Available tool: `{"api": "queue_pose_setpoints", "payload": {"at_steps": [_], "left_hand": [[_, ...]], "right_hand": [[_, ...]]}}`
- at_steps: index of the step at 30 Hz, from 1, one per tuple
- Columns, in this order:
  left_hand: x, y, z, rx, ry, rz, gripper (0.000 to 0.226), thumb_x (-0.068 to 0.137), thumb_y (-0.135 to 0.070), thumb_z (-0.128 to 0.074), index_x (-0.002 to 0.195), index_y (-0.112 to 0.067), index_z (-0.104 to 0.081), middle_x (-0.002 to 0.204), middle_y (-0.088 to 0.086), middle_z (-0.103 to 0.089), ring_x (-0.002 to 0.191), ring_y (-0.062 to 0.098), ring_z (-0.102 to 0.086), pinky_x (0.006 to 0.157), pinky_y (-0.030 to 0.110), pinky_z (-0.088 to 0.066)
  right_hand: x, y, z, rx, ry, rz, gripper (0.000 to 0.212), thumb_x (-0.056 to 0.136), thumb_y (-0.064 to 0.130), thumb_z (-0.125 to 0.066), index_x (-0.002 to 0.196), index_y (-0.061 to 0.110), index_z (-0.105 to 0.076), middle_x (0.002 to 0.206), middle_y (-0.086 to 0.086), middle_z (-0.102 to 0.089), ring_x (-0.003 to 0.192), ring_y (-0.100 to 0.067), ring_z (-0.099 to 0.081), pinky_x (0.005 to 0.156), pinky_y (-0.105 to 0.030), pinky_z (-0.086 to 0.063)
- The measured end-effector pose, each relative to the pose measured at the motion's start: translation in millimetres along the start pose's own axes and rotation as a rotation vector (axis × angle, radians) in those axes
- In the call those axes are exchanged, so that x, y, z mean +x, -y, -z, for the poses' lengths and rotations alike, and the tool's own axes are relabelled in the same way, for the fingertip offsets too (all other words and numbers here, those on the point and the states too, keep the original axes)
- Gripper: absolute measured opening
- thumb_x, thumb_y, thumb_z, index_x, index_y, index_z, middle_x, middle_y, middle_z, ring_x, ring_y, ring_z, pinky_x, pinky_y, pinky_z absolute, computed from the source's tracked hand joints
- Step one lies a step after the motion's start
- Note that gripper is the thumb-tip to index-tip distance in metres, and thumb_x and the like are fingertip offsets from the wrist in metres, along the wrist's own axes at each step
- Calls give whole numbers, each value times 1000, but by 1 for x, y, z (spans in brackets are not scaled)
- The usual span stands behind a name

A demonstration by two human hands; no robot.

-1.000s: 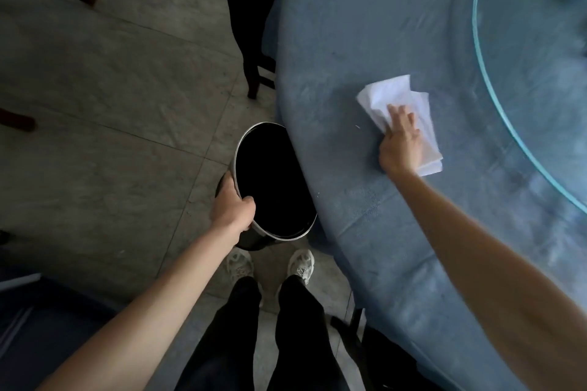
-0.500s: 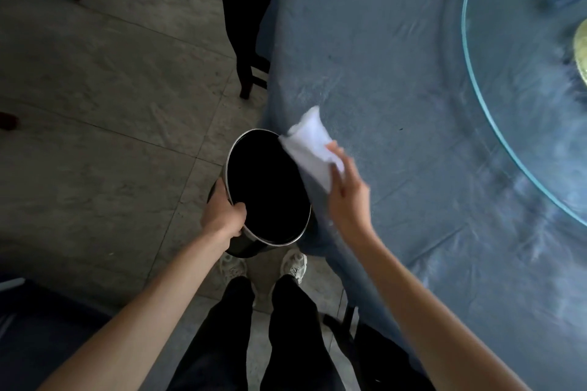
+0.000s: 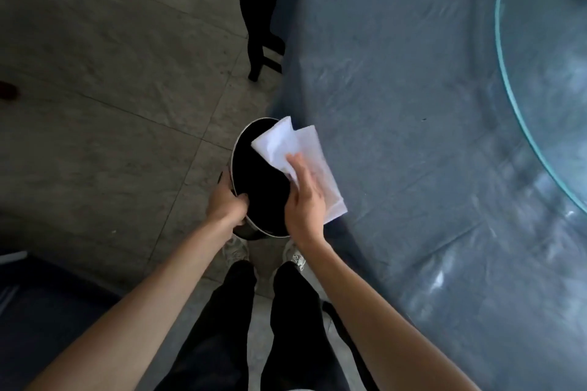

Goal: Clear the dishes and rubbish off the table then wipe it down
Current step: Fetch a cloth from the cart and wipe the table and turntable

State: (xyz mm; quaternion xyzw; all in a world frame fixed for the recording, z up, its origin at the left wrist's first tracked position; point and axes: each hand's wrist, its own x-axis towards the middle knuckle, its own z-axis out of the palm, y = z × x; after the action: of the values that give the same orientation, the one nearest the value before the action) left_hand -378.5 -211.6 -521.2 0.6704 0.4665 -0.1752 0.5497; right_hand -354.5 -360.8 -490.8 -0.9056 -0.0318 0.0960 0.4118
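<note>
The right hand [image 3: 305, 200] lies with fingers fairly straight on a white cloth [image 3: 295, 152], pressing it at the very edge of the desk [image 3: 413, 136]; whether the thumb hooks under the cloth I cannot tell. One end of the cloth hangs out past the desk edge over the dark mouth of a round bin [image 3: 254, 174], while the other end lies flat on the blue covering. The left hand [image 3: 227, 200] grips the near rim of that bin, fingers curled over the metal lip and thumb outside, holding it tucked against the desk edge just below the cloth. Judging by this arrangement, the person is sweeping crumbs off the edge into the bin, so the work looks to be in its wiping stage. The stretch of desk in view carries no dishes or wrappers, which suggests the clearing part is done here; one tiny dark speck [image 3: 424, 119] sits on the covering farther in, and pale smears show across the surface. A glass turntable [image 3: 508, 73] takes up the far right, and what lies on it is too blurred to make out, so I cannot say whether it needs clearing or wiping. Only part of the desk is visible. A dark chair [image 3: 263, 41] stands at the desk edge beyond the bin, on a grey tiled floor [image 3: 111, 73].
</note>
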Motion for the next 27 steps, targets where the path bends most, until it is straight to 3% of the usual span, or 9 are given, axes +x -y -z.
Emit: {"api": "queue_pose_setpoints", "payload": {"at_steps": [2, 5, 7, 9, 11, 16, 21, 24, 27], "left_hand": [[9, 9, 7, -27, -9, 3, 50, 87, -6, -53, 131, -30, -56, 114, 5, -69, 92, 32, -68, 67, 54, -62], [32, 32, 18, -63, -22, 37, 59, 86, 2, -46, 133, -32, -53, 115, 6, -66, 98, 32, -66, 75, 51, -61], [54, 51, 22, -147, -6, 84, 60, 89, 3, -47, 128, -42, -53, 102, -6, -66, 86, 24, -67, 55, 39, -61], [87, 74, 21, -201, 36, 93, 57, 90, 1, -52, 110, -52, -58, 96, -12, -68, 77, 18, -70, 44, 30, -55], [128, 105, 15, -234, 61, 99, 64, 88, 5, -53, 95, -58, -63, 90, -9, -73, 68, 13, -73, 43, 28, -53], [230, 172, -22, -238, 118, 81, 56, 87, -2, -53, 125, -42, -54, 92, -6, -73, 78, 30, -73, 61, 50, -62], [297, 222, -66, -369, 174, 85, 63, 68, -8, -55, 115, -49, -57, 101, -6, -72, 83, 19, -73, 56, 37, -60], [316, 247, -81, -333, 184, 87, 74, 80, 3, -55, 135, -45, -49, 103, 0, -74, 86, 27, -74, 65, 49, -63], [326, 260, -91, -312, 177, 71, 74, 81, 6, -51, 132, -47, -50, 104, 3, -74, 90, 37, -72, 68, 64, -58]], "right_hand": [[-2, 16, -19, 76, 80, -2, 58, 96, -6, -42, 144, 26, -52, 154, 3, -50, 144, -13, -42, 105, -22, -39], [7, 20, -36, 85, 39, -52, 53, 99, 1, -40, 141, 31, -52, 150, 9, -54, 140, -14, -47, 99, -29, -45], [19, 2, -45, 109, -20, -125, 41, 106, 18, -39, 142, 36, -50, 142, 10, -60, 128, -13, -56, 95, -25, -46], [33, -31, -61, 136, -28, -196, 37, 109, 37, -33, 144, 37, -46, 145, 8, -57, 131, -13, -51, 105, -18, -39], [46, -69, -84, 141, -30, -241, 40, 110, 41, -33, 147, 33, -46, 151, 5, -52, 141, -16, -44, 118, -34, -35], [64, -168, -154, 78, -105, -176, 36, 109, 19, -44, 140, 7, -56, 141, -9, -60, 120, 12, -42, 93, 6, -28], [81, -243, -192, 69, -141, -184, 40, 110, 26, -39, 145, 11, -51, 138, 12, -48, 123, 15, -36, 96, 6, -25], [90, -264, -197, 61, -172, -187, 42, 110, 31, -37, 147, 15, -49, 138, 15, -44, 124, 14, -36, 97, 7, -25], [98, -271, -201, 74, -185, -204, 48, 110, 36, -37, 148, 10, -46, 141, 10, -45, 128, 9, -38, 105, 1, -27]]}}
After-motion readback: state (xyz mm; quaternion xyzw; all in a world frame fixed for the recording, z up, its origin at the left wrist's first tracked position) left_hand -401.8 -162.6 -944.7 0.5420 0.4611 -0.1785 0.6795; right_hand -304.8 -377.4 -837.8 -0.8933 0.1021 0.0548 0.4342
